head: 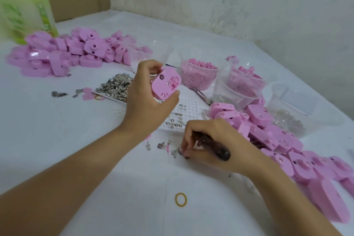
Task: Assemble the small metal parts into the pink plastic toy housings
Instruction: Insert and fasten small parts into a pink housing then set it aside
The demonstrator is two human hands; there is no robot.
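My left hand (pixel 145 99) holds a pink plastic housing (pixel 166 84) above the table, its open inner side towards me. My right hand (pixel 212 143) rests on the white cloth, gripping a dark-handled tool (pixel 216 149) in the palm while its fingertips pinch at small metal parts (pixel 173 150) scattered there. A heap of loose metal parts (pixel 116 87) lies on a tray behind my left hand. A white perforated board (pixel 182 113) with several small round metal pieces sits between my hands.
Piles of pink housings lie far left (pixel 72 51) and along the right (pixel 287 143). Clear tubs hold pink beads (pixel 199 74), pink pieces (pixel 243 88) and rings (pixel 293 109). A green-labelled bottle (pixel 23 9) stands far left. A yellow rubber band (pixel 181 199) lies near me.
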